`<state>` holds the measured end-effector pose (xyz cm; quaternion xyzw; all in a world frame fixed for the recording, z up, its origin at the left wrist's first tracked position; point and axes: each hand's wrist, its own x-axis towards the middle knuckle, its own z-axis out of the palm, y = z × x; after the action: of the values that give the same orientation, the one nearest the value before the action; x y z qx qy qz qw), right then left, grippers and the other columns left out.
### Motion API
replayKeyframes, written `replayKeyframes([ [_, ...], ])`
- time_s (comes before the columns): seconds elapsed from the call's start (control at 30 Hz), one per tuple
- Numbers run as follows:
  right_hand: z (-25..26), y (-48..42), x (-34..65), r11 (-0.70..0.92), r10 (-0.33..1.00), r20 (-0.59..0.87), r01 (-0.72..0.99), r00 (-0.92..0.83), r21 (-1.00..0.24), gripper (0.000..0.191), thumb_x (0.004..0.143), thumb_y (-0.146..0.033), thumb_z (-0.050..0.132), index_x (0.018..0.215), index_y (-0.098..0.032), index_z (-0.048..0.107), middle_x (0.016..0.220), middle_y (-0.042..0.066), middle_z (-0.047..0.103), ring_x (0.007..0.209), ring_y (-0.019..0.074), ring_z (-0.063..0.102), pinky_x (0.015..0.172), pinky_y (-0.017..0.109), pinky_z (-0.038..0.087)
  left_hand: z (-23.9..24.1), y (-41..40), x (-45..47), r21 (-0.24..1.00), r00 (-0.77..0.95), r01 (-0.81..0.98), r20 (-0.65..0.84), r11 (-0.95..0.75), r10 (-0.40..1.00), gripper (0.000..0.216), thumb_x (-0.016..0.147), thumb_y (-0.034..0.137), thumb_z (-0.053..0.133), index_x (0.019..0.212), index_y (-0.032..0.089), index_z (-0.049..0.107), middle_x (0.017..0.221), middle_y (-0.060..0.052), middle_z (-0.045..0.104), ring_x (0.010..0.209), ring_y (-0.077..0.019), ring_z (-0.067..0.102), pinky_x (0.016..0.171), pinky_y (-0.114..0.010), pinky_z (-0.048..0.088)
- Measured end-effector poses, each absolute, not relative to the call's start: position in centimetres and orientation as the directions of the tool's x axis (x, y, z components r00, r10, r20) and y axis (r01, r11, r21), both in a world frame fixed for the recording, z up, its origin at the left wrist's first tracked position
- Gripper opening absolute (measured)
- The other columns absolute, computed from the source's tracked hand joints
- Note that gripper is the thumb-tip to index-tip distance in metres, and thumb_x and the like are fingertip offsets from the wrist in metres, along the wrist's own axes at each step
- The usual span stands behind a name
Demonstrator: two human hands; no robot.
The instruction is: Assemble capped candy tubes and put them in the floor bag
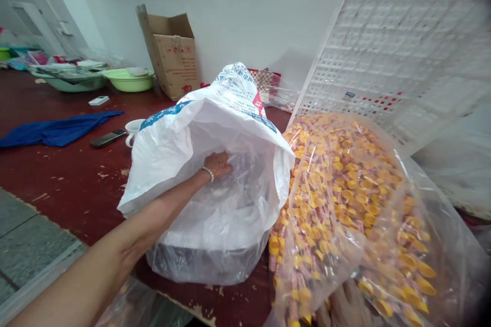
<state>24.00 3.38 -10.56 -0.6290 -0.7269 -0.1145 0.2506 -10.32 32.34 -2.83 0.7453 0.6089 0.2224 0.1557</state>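
White woven sack (226, 107), mouth toward us, long axis running back, and the left hand (218, 164) is inside, at its crumpled clear liner (222, 214)! Just rightward, the right hand (347, 306) sits at a transparent plastic bag (347, 253) of yellow-tipped sticks (349, 179); neither grip can be told.

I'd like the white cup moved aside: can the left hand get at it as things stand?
Probably not directly: the left hand is inside the white sack, whose side wall stands between it and the white cup.
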Motion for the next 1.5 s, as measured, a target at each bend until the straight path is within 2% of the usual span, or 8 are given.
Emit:
replayKeyframes([
  [0.27, -8.8, 3.2, 21.6, 0.162, 0.793, 0.609, 0.955, 0.024, -0.248, 0.026, 0.09, -0.04, 0.042, 0.094, -0.02, 0.058, 0.105, 0.012, 0.058, 0.096, 0.0242, 0.057, 0.076, 0.037, 0.049, -1.8, 25.0, -11.1, 0.524, 0.262, 0.789, 0.185, -0.32, 0.947, 0.02, 0.064, 0.025, 0.067, 0.083, 0.022, 0.063, 0.106, -0.005, 0.059, 0.093, -0.0227, 0.057, 0.085, -0.035, 0.044],
  [0.43, -8.4, 2.7, 21.4, 0.189, 0.769, 0.636, 0.931, 0.056, -0.311, 0.032, 0.09, -0.044, 0.044, 0.095, -0.018, 0.061, 0.106, 0.011, 0.059, 0.096, 0.0218, 0.058, 0.08, 0.035, 0.048, -0.2, 22.6, -12.2, 0.648, 0.149, 0.693, 0.301, -0.317, 0.942, 0.02, 0.068, 0.032, 0.065, 0.084, 0.02, 0.062, 0.106, -0.006, 0.054, 0.083, -0.0173, 0.055, 0.083, -0.034, 0.044],
  [0.53, -8.7, 2.7, 21.8, 0.204, 0.771, 0.637, 0.939, 0.02, -0.276, 0.035, 0.091, -0.046, 0.042, 0.096, -0.018, 0.063, 0.102, 0.01, 0.064, 0.097, 0.0235, 0.056, 0.084, 0.039, 0.046, 1.2, 21.2, -12.6, 0.752, 0.06, 0.59, 0.32, -0.292, 0.946, 0.021, 0.071, 0.037, 0.064, 0.079, 0.019, 0.059, 0.09, -0.003, 0.056, 0.079, -0.016, 0.053, 0.077, -0.031, 0.043],
  [0.7, -9.2, 2.8, 22.0, 0.23, 0.771, 0.636, 0.946, -0.034, -0.229, 0.037, 0.092, -0.045, 0.039, 0.097, -0.018, 0.065, 0.1, 0.01, 0.066, 0.098, 0.0245, 0.055, 0.086, 0.041, 0.044, 2.9, 17.9, -12.7, 0.936, 0.078, 0.316, 0.135, -0.153, 0.988, 0.048, 0.08, 0.061, 0.047, 0.067, 0.016, 0.054, 0.051, 0.003, 0.045, 0.049, -0.0108, 0.045, 0.051, -0.025, 0.037],
  [0.83, -8.8, 2.9, 21.7, 0.203, 0.77, 0.635, 0.919, 0.065, -0.339, 0.04, 0.091, -0.046, 0.039, 0.092, -0.017, 0.066, 0.096, 0.012, 0.067, 0.093, 0.0242, 0.058, 0.083, 0.041, 0.046, 3.8, 14.8, -12.8, 0.993, 0.19, 0.114, -0.015, -0.007, 0.982, 0.062, 0.079, 0.071, 0.039, 0.091, 0.014, 0.059, 0.062, 0.0, 0.053, 0.043, -0.0091, 0.044, 0.04, -0.023, 0.032],
  [1.03, -7.8, 2.4, 22.1, 0.198, 0.814, 0.575, 0.895, 0.076, -0.399, 0.027, 0.089, -0.03, 0.04, 0.094, -0.016, 0.063, 0.098, 0.011, 0.066, 0.092, 0.0209, 0.06, 0.082, 0.037, 0.049, 4.5, 10.0, -13.3, 0.899, 0.477, -0.319, -0.121, 0.3, 0.87, 0.04, 0.075, 0.033, 0.071, 0.11, 0.019, 0.058, 0.084, -0.002, 0.057, 0.064, -0.011, 0.057, 0.058, -0.026, 0.047],
  [1.17, -7.6, 1.3, 23.1, 0.177, 0.85, 0.523, 0.902, 0.062, -0.393, 0.026, 0.084, -0.023, 0.041, 0.094, -0.015, 0.063, 0.103, 0.013, 0.066, 0.102, 0.0234, 0.058, 0.09, 0.041, 0.045, 3.9, 6.6, -12.8, 0.856, 0.551, -0.332, -0.165, 0.397, 0.818, 0.046, 0.07, 0.013, 0.072, 0.113, 0.023, 0.058, 0.093, -0.002, 0.058, 0.077, -0.0151, 0.06, 0.069, -0.031, 0.051],
  [1.5, -6.3, -0.3, 24.6, 0.056, 0.941, 0.331, 0.929, 0.073, -0.367, 0.031, 0.084, -0.018, 0.039, 0.104, -0.016, 0.062, 0.107, 0.014, 0.065, 0.103, 0.0242, 0.057, 0.092, 0.041, 0.041, 0.7, -0.1, -7.6, 0.737, 0.773, -0.202, -0.284, 0.645, 0.567, 0.021, 0.071, 0.017, 0.071, 0.09, 0.022, 0.062, 0.079, 0.0, 0.054, 0.061, -0.0114, 0.055, 0.064, -0.033, 0.051],
])
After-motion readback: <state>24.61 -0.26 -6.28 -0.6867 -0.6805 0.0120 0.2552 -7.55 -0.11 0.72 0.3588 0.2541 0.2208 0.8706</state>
